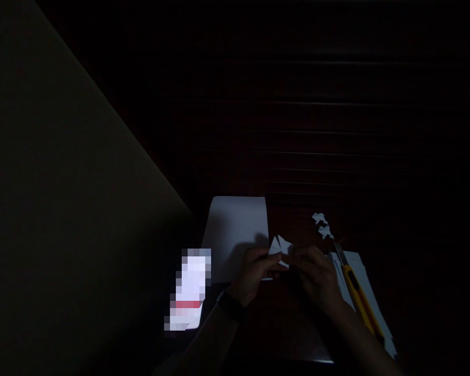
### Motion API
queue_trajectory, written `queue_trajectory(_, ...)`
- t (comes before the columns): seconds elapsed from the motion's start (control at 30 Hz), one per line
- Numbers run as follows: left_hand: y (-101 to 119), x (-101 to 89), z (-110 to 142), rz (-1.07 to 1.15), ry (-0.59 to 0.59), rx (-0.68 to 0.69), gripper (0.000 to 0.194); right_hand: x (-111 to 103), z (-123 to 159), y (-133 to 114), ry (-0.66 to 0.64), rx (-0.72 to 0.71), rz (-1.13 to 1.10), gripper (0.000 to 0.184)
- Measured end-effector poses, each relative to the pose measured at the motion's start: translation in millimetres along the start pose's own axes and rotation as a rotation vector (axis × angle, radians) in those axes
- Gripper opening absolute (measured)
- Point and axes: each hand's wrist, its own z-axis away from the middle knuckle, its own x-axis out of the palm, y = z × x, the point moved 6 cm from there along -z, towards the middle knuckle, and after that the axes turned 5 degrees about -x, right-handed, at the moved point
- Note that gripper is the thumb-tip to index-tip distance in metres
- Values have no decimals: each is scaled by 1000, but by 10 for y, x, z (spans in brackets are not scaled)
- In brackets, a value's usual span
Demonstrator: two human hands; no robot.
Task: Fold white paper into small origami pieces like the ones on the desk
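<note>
Between my hands is a small piece of folded white paper [281, 246], with pointed flaps standing up at its top. My left hand [254, 269], with a dark band on its wrist, pinches the paper's lower left part between thumb and fingers. The fingers of my right hand [315, 274] are bent in at the paper's right edge and closed on it, though shadow hides the fingertips. Behind my left hand lies a large white sheet [237, 224]. A yellow utility knife [358, 297] with its blade out rests just right of my right hand.
Several small folded paper pieces [323, 225] lie beyond the knife's tip. Under the knife is a stack of white paper [370, 292]. A lit, blurred-out screen [191, 287] glows left of my left wrist. A pale wall [62, 183] bounds the dark table on the left.
</note>
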Motion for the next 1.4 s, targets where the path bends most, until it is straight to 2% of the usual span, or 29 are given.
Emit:
queue_trajectory(0.2, 71, -2, 13, -14, -14, 11, 31, 28, 23, 64, -49, 33, -88, 42)
queue_trajectory(0.43, 108, 7, 18, 17, 9, 8, 28, 45, -5, 90, -110, 188, -282, 30)
queue_trajectory(0.67, 130, 25, 30, -58, 44, 62, 29, 72, -45, 93, -132, 249, -406, 24)
queue_trajectory(0.77, 133, 7, 24, -102, 82, 70, 30, 82, -51, 92, -122, 298, -438, 20)
queue_trajectory(0.87, 164, -28, 17, -136, 142, 118, 31, 65, -40, 127, -57, 436, -465, 16)
queue_trajectory(0.97, 193, -73, 16, -169, 227, 195, 32, 88, -14, 158, 9, 576, -536, 22)
queue_trajectory(1.1, 175, -82, 19, -177, 304, 227, 32, 233, 29, 179, -13, 665, -560, 29)
queue_trajectory(1.3, 138, 61, 26, -80, 176, 150, 30, 335, 81, 235, -48, 727, -581, 31)
queue_trajectory(1.4, 174, 70, 51, -77, 173, 170, 28, 340, 115, 263, -42, 793, -680, 31)
